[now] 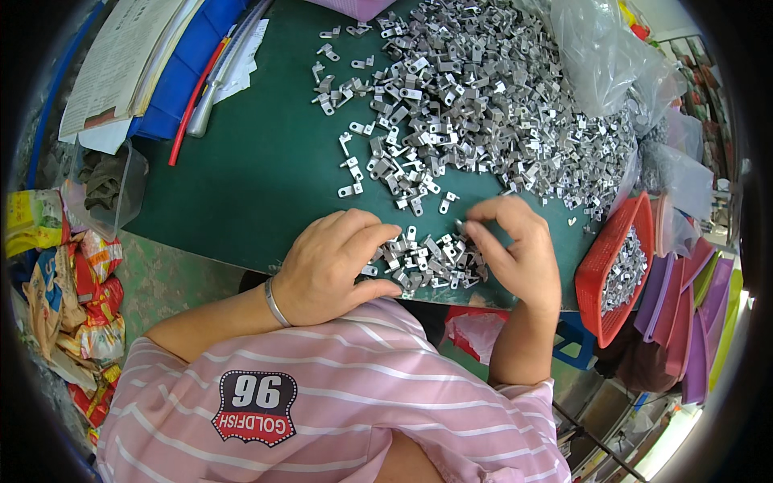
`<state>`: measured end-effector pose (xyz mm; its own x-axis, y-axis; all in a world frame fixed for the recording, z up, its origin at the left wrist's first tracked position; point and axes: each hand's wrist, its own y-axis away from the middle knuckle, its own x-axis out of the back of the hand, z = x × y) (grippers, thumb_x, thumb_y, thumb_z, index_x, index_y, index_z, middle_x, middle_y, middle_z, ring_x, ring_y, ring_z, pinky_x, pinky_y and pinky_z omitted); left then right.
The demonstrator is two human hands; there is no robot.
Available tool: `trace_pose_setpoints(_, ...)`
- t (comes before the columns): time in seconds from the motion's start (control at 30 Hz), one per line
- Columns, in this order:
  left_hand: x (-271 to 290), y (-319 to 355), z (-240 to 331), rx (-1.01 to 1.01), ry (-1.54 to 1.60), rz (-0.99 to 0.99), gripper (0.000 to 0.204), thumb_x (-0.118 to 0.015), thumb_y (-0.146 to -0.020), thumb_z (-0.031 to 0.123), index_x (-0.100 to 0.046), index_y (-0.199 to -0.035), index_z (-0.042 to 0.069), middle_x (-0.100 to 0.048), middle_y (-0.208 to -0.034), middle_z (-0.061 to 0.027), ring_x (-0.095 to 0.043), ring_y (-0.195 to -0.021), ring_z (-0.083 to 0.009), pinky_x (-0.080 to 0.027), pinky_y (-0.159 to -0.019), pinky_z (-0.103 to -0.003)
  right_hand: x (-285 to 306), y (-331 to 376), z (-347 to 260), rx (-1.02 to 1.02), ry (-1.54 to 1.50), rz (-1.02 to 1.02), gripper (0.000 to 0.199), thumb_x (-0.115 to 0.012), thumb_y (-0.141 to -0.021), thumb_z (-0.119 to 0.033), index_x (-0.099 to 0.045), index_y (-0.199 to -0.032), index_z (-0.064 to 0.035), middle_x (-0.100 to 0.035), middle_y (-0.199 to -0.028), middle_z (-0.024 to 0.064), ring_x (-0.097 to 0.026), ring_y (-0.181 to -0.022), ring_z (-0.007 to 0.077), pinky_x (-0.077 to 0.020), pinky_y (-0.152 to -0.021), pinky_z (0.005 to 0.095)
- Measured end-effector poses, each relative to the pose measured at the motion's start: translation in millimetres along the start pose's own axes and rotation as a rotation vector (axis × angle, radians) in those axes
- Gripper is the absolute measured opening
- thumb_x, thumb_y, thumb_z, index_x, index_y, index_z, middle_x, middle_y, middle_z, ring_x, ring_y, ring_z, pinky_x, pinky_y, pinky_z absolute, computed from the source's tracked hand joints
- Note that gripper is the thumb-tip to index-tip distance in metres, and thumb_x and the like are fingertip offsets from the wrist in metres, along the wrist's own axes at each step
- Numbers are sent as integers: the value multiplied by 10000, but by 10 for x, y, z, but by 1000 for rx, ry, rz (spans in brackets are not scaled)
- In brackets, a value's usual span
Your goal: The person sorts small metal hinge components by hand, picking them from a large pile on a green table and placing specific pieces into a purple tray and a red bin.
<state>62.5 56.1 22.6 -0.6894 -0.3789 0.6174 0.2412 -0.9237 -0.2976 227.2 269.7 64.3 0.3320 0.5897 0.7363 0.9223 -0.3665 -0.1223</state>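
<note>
A small pile of bent metal brackets (431, 259) lies near the table's front edge, between my two hands. My left hand (334, 262) rests at the pile's left side. Its thumb is spread away from the curved fingers, and nothing shows gripped between them. At the pile's right, my right hand (519, 245) pinches thumb and forefinger together on a small metal bracket (460, 227), mostly hidden by the fingertips. Beyond my hands spreads a large heap of the same silvery brackets (483, 97), each with a hole in a flat tab.
A red plastic basket (592, 278) holding small metal parts stands at the table's right edge. Clear plastic bags (600, 60) lie over the heap's far right. Far left are a blue tray (181, 76) with papers, a red stick (187, 121) and a clear tub (129, 189) holding cloth.
</note>
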Motion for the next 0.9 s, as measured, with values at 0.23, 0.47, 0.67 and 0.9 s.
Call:
trace_pose_setpoints(0.23, 7, -1, -1, 11, 5, -2, 672, -887, -633, 313, -620, -1183, 35, -603, -1080, -146, -607, -956, -334, -497, -822, -414, -350, -149, 9, -67, -20, 179, 143, -714, -809, 25, -669, -942, -3, -640, -854, 121, -630, -739, 260, -507, -650, 337)
trace_pose_setpoints(0.47, 0, -8, 8, 17, 9, -8, 667, -892, -621, 310, -627, -1167, 33, -607, -1073, -143, -606, -948, -330, -498, -812, -411, -177, 63, 111, -293, -947, 117, 125, -622, -917, 60, -636, -1041, 48, -691, -907, 88, -649, -779, 129, -550, -732, 268)
trace_pose_setpoints(0.67, 2, -11, 3, 10, 3, -7, 669, -893, -621, 307, -626, -1168, 30, -609, -1065, -144, -608, -935, -329, -500, -804, -406, -47, 138, 133, -190, -769, 51, 97, -621, -893, 85, -642, -972, 32, -694, -917, 88, -651, -827, 143, -540, -760, 277)
trace_pose_setpoints(0.9, -4, -8, -4, -9, -5, 0, 673, -889, -633, 312, -619, -1180, 29, -607, -1070, -147, -608, -934, -326, -500, -805, -403, -77, 135, 139, -135, -293, 34, 119, -594, -875, 126, -631, -933, 29, -662, -934, 90, -618, -830, 141, -509, -744, 265)
